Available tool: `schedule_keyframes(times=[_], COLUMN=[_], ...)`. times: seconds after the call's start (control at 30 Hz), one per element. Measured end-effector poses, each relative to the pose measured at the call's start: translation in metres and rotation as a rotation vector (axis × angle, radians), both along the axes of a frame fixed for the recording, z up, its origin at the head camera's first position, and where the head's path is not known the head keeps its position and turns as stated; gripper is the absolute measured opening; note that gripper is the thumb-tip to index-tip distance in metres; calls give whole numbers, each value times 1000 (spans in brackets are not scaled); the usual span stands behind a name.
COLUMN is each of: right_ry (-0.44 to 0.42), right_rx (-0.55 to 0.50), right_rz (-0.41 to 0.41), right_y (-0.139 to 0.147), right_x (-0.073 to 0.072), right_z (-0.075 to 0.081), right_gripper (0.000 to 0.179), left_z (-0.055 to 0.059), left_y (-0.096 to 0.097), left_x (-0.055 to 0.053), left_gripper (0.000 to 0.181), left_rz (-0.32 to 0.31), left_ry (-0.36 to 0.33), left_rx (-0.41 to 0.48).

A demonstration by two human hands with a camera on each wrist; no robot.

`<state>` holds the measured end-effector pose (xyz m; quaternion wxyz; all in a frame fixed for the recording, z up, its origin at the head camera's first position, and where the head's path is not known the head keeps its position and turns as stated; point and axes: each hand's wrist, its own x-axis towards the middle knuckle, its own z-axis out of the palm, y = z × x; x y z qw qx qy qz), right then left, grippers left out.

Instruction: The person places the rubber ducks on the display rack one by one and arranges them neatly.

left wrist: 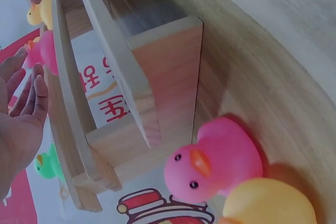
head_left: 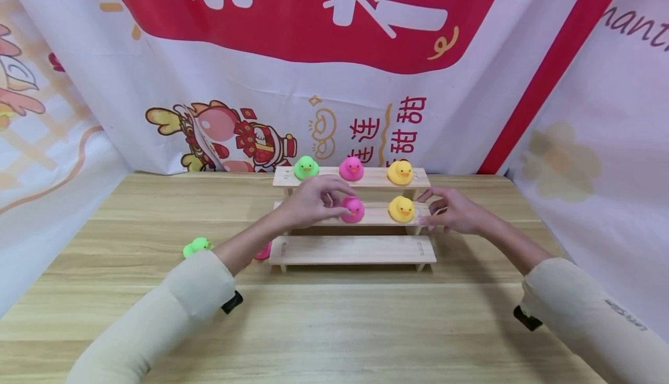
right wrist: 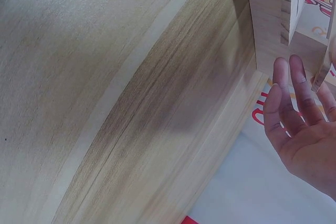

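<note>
My left hand [head_left: 317,201] is at the middle shelf, its thumb and a fingertip around a pink rubber duck [head_left: 353,210] that sits there. To the right of that duck, a yellow rubber duck [head_left: 402,210] sits on the same shelf. My right hand [head_left: 453,210] is beside the shelf's right end, fingers loosely spread and fingertips right at the edge, with no duck in them. The wooden three-step stand [head_left: 352,248] carries a green duck [head_left: 306,168], a pink duck [head_left: 352,169] and a yellow duck [head_left: 399,172] along its top shelf.
Left of the stand, a green duck [head_left: 197,247] lies on the wooden table [head_left: 334,326]. A pink duck [left wrist: 220,156] and a yellow duck [left wrist: 273,203] lie close together there, mostly hidden by my left arm in the head view. A printed cloth [head_left: 292,47] hangs behind.
</note>
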<state>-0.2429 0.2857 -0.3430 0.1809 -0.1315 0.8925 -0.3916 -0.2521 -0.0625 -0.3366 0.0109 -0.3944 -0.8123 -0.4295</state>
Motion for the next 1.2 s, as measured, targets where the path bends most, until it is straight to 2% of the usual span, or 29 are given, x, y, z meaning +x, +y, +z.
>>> schedule_keyframes(times=[0.2, 0.43, 0.77, 0.97, 1.2], right_ry=[3, -8, -16, -9, -4], right_rx=[-7, 0, -5, -14, -16], right_rz=[0, 3, 4, 8, 12], right_y=[-1, 0, -1, 0, 0], right_x=[0, 0, 2, 1, 2], right_z=[0, 0, 2, 1, 1], right_gripper=[52, 55, 56, 55, 55], left_z=[4, 12, 10, 13, 11], left_y=[-15, -41, -72, -93, -132], left_x=[3, 8, 18, 21, 23], left_gripper=[30, 23, 21, 17, 13], left_rz=[1, 14, 40, 56, 142], left_ry=[19, 109, 89, 80, 40], left_rx=[27, -40, -88, -87, -109])
